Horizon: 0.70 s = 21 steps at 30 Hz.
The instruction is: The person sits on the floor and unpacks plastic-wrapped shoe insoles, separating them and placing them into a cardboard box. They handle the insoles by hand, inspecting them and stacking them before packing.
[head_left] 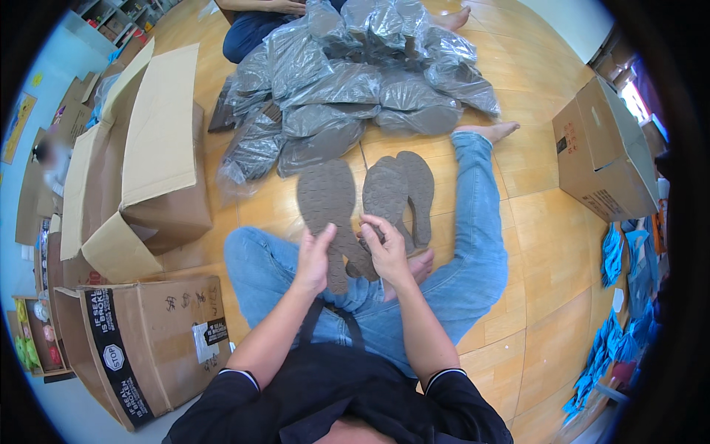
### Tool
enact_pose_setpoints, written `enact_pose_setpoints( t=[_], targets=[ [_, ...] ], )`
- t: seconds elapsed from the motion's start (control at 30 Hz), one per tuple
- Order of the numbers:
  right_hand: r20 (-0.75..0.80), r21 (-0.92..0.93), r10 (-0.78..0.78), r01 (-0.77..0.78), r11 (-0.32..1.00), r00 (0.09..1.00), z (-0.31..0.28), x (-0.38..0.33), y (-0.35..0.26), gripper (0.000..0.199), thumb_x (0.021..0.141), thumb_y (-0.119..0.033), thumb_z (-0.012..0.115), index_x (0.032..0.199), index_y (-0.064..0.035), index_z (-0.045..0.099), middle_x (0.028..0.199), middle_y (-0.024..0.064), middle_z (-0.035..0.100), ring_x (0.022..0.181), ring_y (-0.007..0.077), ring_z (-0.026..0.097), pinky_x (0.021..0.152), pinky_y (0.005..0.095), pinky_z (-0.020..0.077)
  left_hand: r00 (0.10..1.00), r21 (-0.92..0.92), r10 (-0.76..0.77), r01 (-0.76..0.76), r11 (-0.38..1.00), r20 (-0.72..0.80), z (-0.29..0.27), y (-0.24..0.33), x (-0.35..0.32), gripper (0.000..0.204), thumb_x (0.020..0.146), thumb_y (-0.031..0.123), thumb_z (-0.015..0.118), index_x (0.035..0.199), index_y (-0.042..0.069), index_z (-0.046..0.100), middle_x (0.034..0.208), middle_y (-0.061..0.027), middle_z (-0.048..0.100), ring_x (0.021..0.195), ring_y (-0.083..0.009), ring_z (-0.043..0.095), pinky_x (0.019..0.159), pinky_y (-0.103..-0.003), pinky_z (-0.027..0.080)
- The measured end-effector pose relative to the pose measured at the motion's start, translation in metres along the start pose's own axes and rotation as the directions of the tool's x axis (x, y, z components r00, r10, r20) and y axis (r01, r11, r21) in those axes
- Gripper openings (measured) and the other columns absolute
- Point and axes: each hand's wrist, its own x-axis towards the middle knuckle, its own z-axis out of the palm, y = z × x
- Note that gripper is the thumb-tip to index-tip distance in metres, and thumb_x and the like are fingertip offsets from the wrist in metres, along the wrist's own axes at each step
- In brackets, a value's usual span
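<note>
Grey insoles pinched by left hand and right hand fingers; thin overlapping pair likely dropped if grip loosened.

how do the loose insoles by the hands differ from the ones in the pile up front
The loose insoles are bare and lie flat on the wooden floor, touched by the left hand and right hand; the piled insoles are sealed in clear plastic bags. The loose ones are few, side by side; the bagged ones are many, heaped across each other. Both are grey and foot-shaped.
</note>
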Motion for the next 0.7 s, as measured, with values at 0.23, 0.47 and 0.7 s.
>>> enact_pose_setpoints(
  t=[0.23, 0.47, 0.7],
  targets=[
    [-0.102, 0.084, 0.024, -0.015, 0.996, 0.995, -0.011, 0.006, -0.017, 0.09, 0.09, -0.003, 0.05, 0.149, -0.0112, -0.017, 0.111, 0.0178, 0.064, 0.083, 0.0198, 0.067, 0.079, 0.0299, 0.0521, 0.985, -0.34, -0.078, 0.127, 0.932, 0.154, -0.033, 0.04, 0.009, 0.05, 0.099, 0.042, 0.04, 0.124, 0.0, 0.051, 0.104, -0.0125, 0.062, 0.075, -0.0158, 0.059, 0.088, -0.038, 0.049],
    [0.177, -0.218, -0.104, 0.142, 0.966, 0.979, 0.034, -0.015, -0.033, 0.061, 0.099, -0.033, 0.045, 0.147, -0.0018, 0.027, 0.14, 0.0217, 0.045, 0.128, 0.0266, 0.047, 0.105, 0.0338, 0.036, 0.98, 0.316, 0.029, -0.091, 0.944, 0.195, -0.007, 0.002, 0.01, 0.057, 0.095, 0.012, 0.053, 0.145, 0.005, 0.028, 0.136, -0.0111, 0.045, 0.122, -0.0206, 0.047, 0.101, -0.034, 0.04],
    [0.062, -0.252, -0.177, 0.187, 0.95, 0.982, 0.023, -0.001, -0.067, 0.084, 0.084, -0.013, 0.071, 0.149, -0.001, 0.018, 0.144, 0.0178, 0.037, 0.135, 0.0276, 0.037, 0.108, 0.0381, 0.0352, 0.924, 0.202, -0.004, -0.08, 0.976, 0.382, -0.024, 0.009, -0.002, 0.064, 0.09, 0.003, 0.061, 0.144, 0.007, 0.029, 0.127, -0.0101, 0.051, 0.116, -0.0187, 0.051, 0.093, -0.031, 0.045]
  ],
)
